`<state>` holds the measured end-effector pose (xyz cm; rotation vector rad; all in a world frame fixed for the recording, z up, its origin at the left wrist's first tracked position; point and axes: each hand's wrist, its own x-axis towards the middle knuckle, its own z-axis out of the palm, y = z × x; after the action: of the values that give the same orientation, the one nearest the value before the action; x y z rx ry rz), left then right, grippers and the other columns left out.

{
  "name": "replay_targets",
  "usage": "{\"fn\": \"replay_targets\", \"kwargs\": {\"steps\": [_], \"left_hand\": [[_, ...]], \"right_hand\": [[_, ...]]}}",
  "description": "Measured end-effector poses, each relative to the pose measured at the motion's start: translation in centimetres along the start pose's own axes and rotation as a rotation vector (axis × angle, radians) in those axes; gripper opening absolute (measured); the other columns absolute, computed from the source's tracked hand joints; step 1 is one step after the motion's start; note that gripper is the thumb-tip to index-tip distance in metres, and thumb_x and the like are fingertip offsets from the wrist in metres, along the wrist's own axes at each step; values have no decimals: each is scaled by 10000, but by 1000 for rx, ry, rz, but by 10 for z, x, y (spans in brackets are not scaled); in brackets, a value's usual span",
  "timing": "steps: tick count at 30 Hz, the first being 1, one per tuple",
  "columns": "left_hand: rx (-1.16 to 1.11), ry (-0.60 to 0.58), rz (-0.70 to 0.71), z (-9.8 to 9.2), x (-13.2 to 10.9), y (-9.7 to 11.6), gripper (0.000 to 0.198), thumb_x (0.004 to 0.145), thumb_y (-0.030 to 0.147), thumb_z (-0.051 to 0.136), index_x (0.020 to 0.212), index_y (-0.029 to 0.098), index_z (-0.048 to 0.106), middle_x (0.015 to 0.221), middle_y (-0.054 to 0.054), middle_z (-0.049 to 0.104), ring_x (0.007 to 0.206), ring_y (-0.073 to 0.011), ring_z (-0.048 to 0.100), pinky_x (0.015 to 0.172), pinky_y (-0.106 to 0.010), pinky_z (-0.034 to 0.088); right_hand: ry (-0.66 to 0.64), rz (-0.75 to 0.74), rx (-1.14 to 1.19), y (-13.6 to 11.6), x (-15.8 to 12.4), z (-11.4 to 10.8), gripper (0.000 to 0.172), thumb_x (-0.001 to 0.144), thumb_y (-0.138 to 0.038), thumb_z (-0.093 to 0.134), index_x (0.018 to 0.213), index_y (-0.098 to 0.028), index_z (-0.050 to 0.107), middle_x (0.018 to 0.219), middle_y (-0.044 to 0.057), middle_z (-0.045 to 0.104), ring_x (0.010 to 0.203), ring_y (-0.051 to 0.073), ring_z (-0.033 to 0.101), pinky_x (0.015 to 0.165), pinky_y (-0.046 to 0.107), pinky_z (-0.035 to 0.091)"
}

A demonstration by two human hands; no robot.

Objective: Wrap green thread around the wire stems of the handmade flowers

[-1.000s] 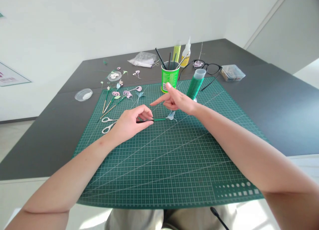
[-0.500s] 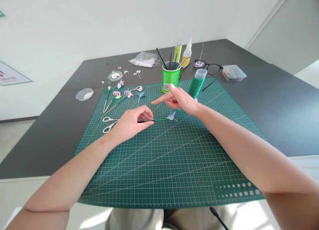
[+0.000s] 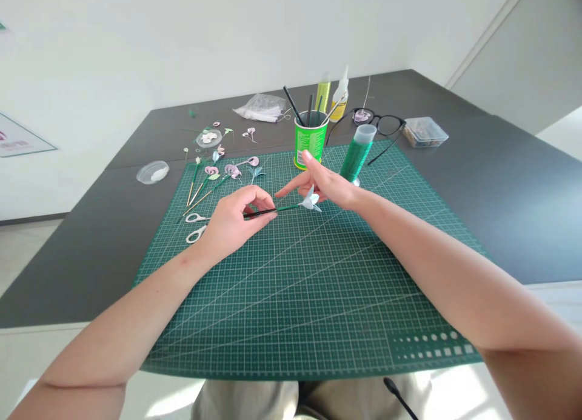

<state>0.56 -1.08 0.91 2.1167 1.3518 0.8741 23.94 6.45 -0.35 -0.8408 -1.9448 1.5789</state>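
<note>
Pinched between the thumb and fingers of my left hand [image 3: 243,214] is a black stick whose green-wrapped stem ends in a pale blue flower [image 3: 310,200]. The stem lies nearly level above the cutting mat [image 3: 291,299], pointing right. My right hand [image 3: 325,180] is just behind the flower, index finger stretched left and thumb raised. Its other fingers are curled and partly covered by the flower; no object shows in it. White-handled scissors [image 3: 196,235] lie beside my left hand, their blades hidden beneath it.
Several flower stems [image 3: 211,173] lie left on the mat, near a blue flower [image 3: 256,173]. A green cup [image 3: 305,142] holds black sticks. Behind my right hand stands a green-wrapped tube [image 3: 357,153]. Farther back are glasses [image 3: 390,125], a glue bottle [image 3: 339,99] and a plastic box [image 3: 425,132].
My left hand has raised the flower stem slightly and turned it, so the bloom faces differently. My right hand has shifted slightly left and down, still pointing.
</note>
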Motion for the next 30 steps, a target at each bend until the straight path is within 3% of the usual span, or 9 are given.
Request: {"fn": "replay_targets", "kwargs": {"steps": [8,15,19,21,25,28,30], "left_hand": [[-74,197,-99,0,4,-5,203,857,336,712,1019,215,721,1037,-49,733,901,-193,670,749,-295,558],[-275,191,-260,3,8,-16,337,802,438,775,1014,177,753,899,-62,752,778,-183,670,623,-274,543],[-352,172,-271,3,8,-13,326,784,432,796,965,166,750,851,-55,743,680,-143,631,542,-233,498],[-405,177,-266,2,8,-12,307,797,419,785,961,168,720,871,-59,744,640,-128,624,478,-209,459],[-520,162,-305,0,10,-12,265,870,400,710,993,200,589,931,-62,764,512,-94,607,361,-174,356],[-551,110,-318,0,10,-10,258,904,401,666,993,215,511,862,-38,763,417,-75,564,315,-161,299],[-553,77,-316,0,9,-8,264,911,407,654,981,216,486,823,-25,755,386,-69,548,301,-157,283]], "right_hand": [[-67,37,106,-6,1,3,854,1008,-702,106,1003,-117,727,419,-68,227,437,130,160,431,316,188],[-101,14,169,-10,-3,5,832,1028,-670,131,1024,-109,746,410,-67,253,419,128,163,436,305,235],[-74,22,173,-10,-3,7,822,1013,-703,169,1008,-117,747,412,-66,262,418,123,176,430,295,246],[17,-6,186,-10,-3,8,804,999,-727,198,1000,-135,742,416,-71,249,413,120,179,424,289,243],[328,-90,176,-10,1,7,701,986,-732,291,970,-171,712,437,-77,262,395,108,223,414,269,249],[561,-101,53,-7,4,8,550,991,-656,416,914,-175,672,523,-34,460,409,93,382,431,248,306],[665,-96,-83,-4,5,10,384,980,-538,534,924,-177,653,710,16,624,452,84,488,461,243,356]]}}
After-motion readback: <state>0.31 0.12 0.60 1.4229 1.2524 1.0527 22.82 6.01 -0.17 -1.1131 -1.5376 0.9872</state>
